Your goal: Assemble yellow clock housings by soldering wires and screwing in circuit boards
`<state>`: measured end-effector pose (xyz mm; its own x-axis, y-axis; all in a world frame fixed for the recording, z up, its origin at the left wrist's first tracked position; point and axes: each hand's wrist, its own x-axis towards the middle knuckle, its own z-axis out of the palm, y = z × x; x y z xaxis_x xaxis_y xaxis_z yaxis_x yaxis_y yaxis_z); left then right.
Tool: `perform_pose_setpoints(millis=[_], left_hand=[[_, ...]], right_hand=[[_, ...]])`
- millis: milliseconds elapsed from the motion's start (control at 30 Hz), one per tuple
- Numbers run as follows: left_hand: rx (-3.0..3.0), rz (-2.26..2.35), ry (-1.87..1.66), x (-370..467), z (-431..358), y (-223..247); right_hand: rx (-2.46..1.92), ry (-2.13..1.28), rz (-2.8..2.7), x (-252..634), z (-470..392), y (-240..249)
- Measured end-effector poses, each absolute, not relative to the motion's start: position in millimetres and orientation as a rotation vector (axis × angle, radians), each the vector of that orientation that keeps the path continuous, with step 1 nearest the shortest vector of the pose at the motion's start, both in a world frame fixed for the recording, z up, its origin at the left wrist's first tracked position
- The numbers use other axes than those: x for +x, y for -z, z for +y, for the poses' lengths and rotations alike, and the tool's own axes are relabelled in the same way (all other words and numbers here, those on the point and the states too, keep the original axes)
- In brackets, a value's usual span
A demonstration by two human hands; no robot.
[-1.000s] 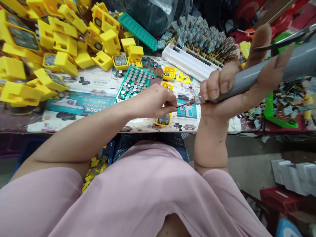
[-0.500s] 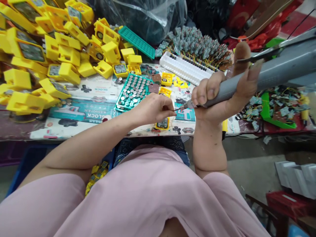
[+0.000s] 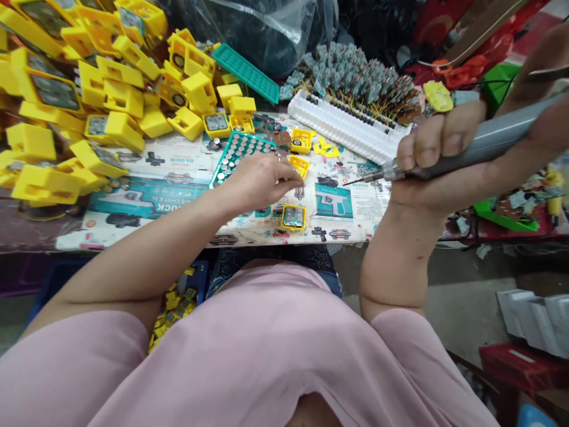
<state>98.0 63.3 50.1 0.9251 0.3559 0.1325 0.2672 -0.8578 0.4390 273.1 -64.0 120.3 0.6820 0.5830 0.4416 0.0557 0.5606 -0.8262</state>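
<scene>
My right hand [image 3: 444,145] is wrapped round a grey electric screwdriver [image 3: 480,142]. Its thin bit points left, over the printed table sheet, apart from my left hand. My left hand [image 3: 267,178] is closed, thumb and fingers drawn together beside a small yellow case [image 3: 300,166]; anything between the fingertips is too small to make out. Under that hand lies a green tray [image 3: 221,159] of round silver button cells, partly hidden. Nearer to me a yellow case with silver cells in it [image 3: 293,217] lies face up. Another yellow case [image 3: 301,141] sits farther back.
Many yellow housings [image 3: 124,98] are heaped at the left. A green perforated tray [image 3: 246,72] leans at the back. A white foam rack [image 3: 342,127] stands before grey wired parts [image 3: 355,71]. A green bin [image 3: 507,216] with loose parts lies at the right.
My right hand has drawn the screwdriver to the right, its bit leaving my left fingertips. My left hand has shifted slightly left and away from me, uncovering the near yellow case.
</scene>
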Motion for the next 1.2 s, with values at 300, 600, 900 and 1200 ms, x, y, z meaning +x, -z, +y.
perform_pose_setpoints(millis=[300,600,900,1200], left_hand=[[2.808,0.425,-0.174,119.9,64.2,-26.2],[2.805,0.245,0.084,88.7,59.1,-57.2],[2.746,0.379,0.058,71.5,34.1,-44.1],[3.054,0.194,0.185,81.3,18.1,-50.7]], right_hand=[[-1.163,-0.256,-0.778,253.7,-63.3,-89.6],[-1.079,-0.305,-0.720,255.2,-76.0,-85.0],[-1.112,-0.352,-0.726,254.9,-81.6,-73.1],[-1.103,-0.413,-0.833,254.3,-84.5,-64.9]])
